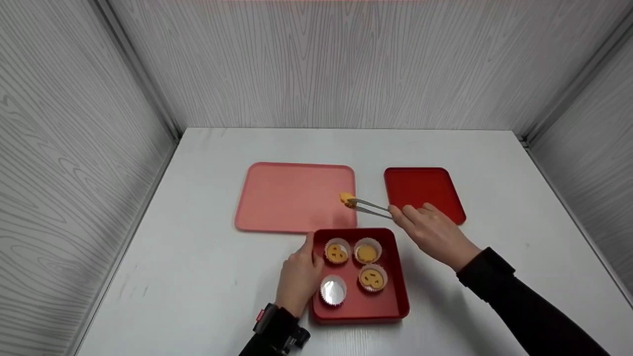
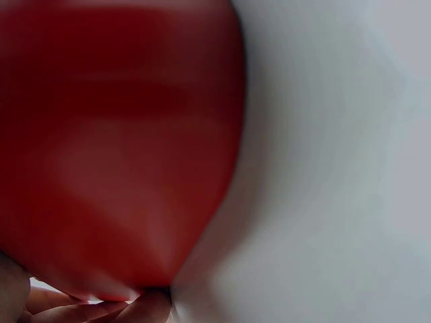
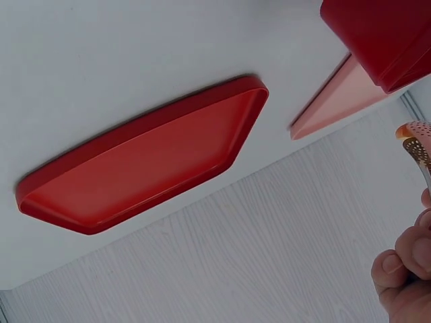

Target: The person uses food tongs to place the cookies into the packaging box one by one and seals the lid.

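My right hand (image 1: pixel 435 235) grips a pair of metal tongs (image 1: pixel 371 203) whose tips pinch a small yellow cookie (image 1: pixel 345 197) above the right edge of the pink tray. At the left wall of a square red box (image 1: pixel 356 304), my left hand (image 1: pixel 299 277) holds on, its thumb by the rim. Inside the box stand several white paper cups. Pretzel-shaped cookies lie in the back-left cup (image 1: pixel 337 253) and the right cup (image 1: pixel 372 278); a yellow cookie (image 1: pixel 366 253) fills the back-right one. The front-left cup (image 1: pixel 333 290) is bare inside. In the left wrist view, fingers (image 2: pixel 145 308) touch the box's edge.
Behind the box lies the flat pink tray (image 1: pixel 292 198), close to the box's back edge. A smaller red tray (image 1: pixel 420 188) lies at the back right, partly covered by my right hand in the head view. Grey wood-grain panels (image 1: pixel 316 64) stand around the white table (image 1: pixel 198 277).
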A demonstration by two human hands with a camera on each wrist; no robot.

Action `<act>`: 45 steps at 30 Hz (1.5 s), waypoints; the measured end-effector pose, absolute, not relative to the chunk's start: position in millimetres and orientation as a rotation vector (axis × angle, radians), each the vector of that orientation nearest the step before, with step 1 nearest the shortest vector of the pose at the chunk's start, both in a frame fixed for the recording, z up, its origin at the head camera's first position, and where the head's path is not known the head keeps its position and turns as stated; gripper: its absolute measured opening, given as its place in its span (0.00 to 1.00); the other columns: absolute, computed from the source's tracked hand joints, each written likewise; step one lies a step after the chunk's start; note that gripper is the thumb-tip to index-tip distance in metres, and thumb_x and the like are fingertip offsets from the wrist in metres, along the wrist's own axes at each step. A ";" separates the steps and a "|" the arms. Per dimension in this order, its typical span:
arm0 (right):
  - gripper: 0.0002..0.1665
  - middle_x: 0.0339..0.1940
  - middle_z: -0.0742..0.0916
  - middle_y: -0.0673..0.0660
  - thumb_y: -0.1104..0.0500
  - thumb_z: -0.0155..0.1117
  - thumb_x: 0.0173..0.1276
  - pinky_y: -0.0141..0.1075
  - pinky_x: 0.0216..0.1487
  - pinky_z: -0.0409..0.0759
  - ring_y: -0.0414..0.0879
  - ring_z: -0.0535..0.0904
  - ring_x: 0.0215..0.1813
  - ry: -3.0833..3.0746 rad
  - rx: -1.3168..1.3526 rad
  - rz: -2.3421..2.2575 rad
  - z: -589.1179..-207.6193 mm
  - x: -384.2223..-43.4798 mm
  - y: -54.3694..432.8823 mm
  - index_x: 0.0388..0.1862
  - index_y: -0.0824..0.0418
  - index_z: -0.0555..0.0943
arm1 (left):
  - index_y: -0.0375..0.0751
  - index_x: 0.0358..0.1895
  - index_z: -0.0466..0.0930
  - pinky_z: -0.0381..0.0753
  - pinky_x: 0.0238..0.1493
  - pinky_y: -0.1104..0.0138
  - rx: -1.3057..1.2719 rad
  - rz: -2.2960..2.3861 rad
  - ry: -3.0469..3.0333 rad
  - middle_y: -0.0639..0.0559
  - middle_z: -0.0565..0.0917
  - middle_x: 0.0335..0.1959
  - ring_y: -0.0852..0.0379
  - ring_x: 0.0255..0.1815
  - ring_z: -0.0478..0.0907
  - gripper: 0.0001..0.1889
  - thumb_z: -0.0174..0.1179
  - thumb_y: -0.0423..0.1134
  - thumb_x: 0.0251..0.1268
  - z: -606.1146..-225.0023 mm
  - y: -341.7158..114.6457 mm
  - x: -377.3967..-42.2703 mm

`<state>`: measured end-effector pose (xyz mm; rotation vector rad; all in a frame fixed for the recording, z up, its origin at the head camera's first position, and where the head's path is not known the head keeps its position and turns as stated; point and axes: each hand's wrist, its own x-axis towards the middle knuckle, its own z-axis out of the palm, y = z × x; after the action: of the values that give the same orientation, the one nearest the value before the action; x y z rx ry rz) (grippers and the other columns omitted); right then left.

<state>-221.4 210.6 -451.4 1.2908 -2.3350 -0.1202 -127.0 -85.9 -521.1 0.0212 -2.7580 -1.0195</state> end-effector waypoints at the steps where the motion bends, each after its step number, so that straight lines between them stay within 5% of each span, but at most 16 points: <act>1: 0.31 0.31 0.71 0.56 0.69 0.74 0.62 0.37 0.33 0.62 0.44 0.56 0.24 -2.318 1.293 -0.104 -452.1 -220.4 211.9 0.64 0.67 0.75 | 0.34 0.74 0.67 0.69 0.23 0.65 0.025 -1.022 -2.763 0.48 0.80 0.24 0.60 0.19 0.65 0.32 0.59 0.33 0.66 -521.1 -86.0 -127.0; 6: 0.28 0.30 0.71 0.56 0.67 0.70 0.65 0.37 0.32 0.62 0.43 0.54 0.24 -2.261 1.309 -0.024 -455.6 -215.9 218.0 0.63 0.67 0.75 | 0.34 0.75 0.66 0.68 0.23 0.66 0.031 -1.033 -2.771 0.53 0.75 0.20 0.61 0.19 0.64 0.33 0.59 0.34 0.66 -521.4 -86.4 -127.0; 9: 0.20 0.31 0.72 0.56 0.62 0.54 0.80 0.38 0.32 0.63 0.43 0.57 0.24 -2.252 1.317 -0.007 -456.9 -211.9 222.4 0.66 0.66 0.75 | 0.34 0.76 0.65 0.68 0.23 0.66 0.031 -1.040 -2.771 0.54 0.73 0.19 0.61 0.18 0.63 0.33 0.58 0.34 0.67 -521.2 -86.5 -127.0; 14: 0.30 0.31 0.74 0.56 0.53 0.29 0.87 0.38 0.31 0.64 0.43 0.59 0.23 -2.215 1.326 0.012 -458.8 -204.5 228.8 0.67 0.66 0.76 | 0.34 0.75 0.66 0.68 0.22 0.66 0.022 -1.033 -2.762 0.51 0.76 0.21 0.61 0.18 0.63 0.32 0.58 0.34 0.67 -521.1 -86.5 -126.8; 19: 0.30 0.34 0.77 0.57 0.53 0.29 0.87 0.39 0.32 0.71 0.44 0.67 0.25 -2.208 1.326 0.009 -460.1 -194.7 233.3 0.70 0.65 0.75 | 0.33 0.75 0.66 0.66 0.21 0.66 0.005 -1.027 -2.741 0.53 0.73 0.19 0.62 0.18 0.61 0.32 0.58 0.33 0.66 -521.1 -87.0 -126.2; 26: 0.29 0.31 0.76 0.54 0.55 0.30 0.87 0.39 0.32 0.70 0.44 0.63 0.24 -2.186 1.368 0.017 -464.4 -180.6 238.3 0.69 0.63 0.76 | 0.33 0.76 0.65 0.64 0.19 0.68 0.005 -1.039 -2.754 0.57 0.66 0.17 0.63 0.17 0.59 0.32 0.57 0.34 0.68 -521.3 -87.0 -126.6; 39: 0.33 0.33 0.76 0.51 0.56 0.24 0.86 0.36 0.38 0.78 0.42 0.69 0.32 -2.250 1.592 0.051 -465.6 -158.2 234.9 0.70 0.60 0.76 | 0.34 0.74 0.67 0.67 0.21 0.67 -0.013 -1.008 -2.733 0.56 0.68 0.18 0.62 0.18 0.61 0.32 0.58 0.33 0.66 -522.2 -87.3 -126.8; 45: 0.31 0.30 0.76 0.50 0.61 0.26 0.85 0.33 0.36 0.72 0.41 0.66 0.31 -2.179 1.664 0.075 -469.4 -148.9 230.4 0.73 0.60 0.74 | 0.33 0.75 0.66 0.67 0.21 0.66 -0.003 -1.018 -2.744 0.56 0.68 0.18 0.62 0.17 0.61 0.32 0.58 0.33 0.66 -522.0 -86.9 -126.0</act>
<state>-148.9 230.4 -469.4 1.6636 -2.1792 0.0749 -126.0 -86.9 -522.0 -0.0026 -2.7440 -1.0180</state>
